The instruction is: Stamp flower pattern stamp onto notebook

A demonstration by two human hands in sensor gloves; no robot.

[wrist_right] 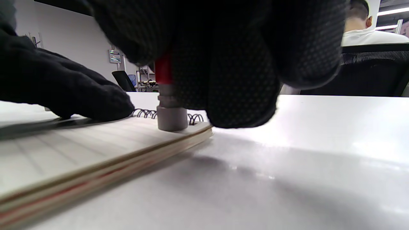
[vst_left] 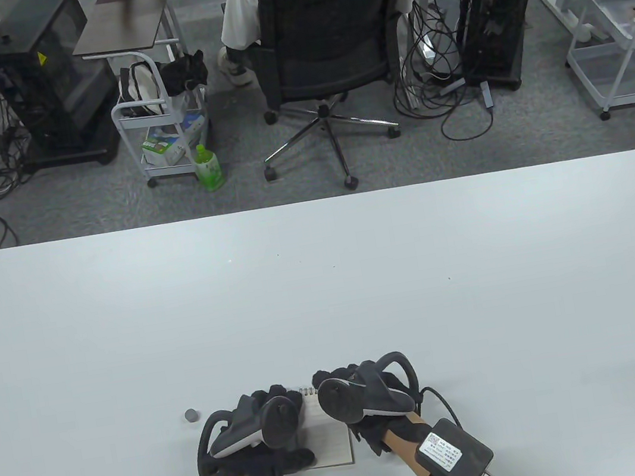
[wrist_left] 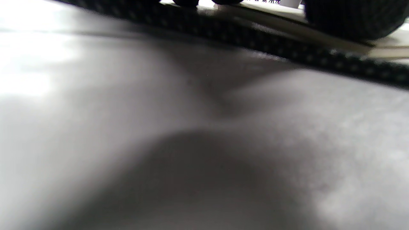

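At the near edge of the white table, the notebook lies flat and open, lined page up, its wire spiral along the far edge. Both gloved hands are on it. The left hand lies over the notebook's left part, fingers stretched out flat on the page and gripping nothing; in the right wrist view those fingers press the paper just beside the spiral. The left wrist view is mostly a blur of table, with glove fabric and the notebook's edge along the top.

The right hand is over the notebook's far right corner, fingers closed around the stamp. The stamp stands upright, its red upper part hidden inside the fingers and its grey round base showing below them, planted on the page next to the spiral and close to the right edge.

Left of the hands, a small grey cap sits alone on the table, apart from the notebook.

Beyond the table, a person sits in an office chair.
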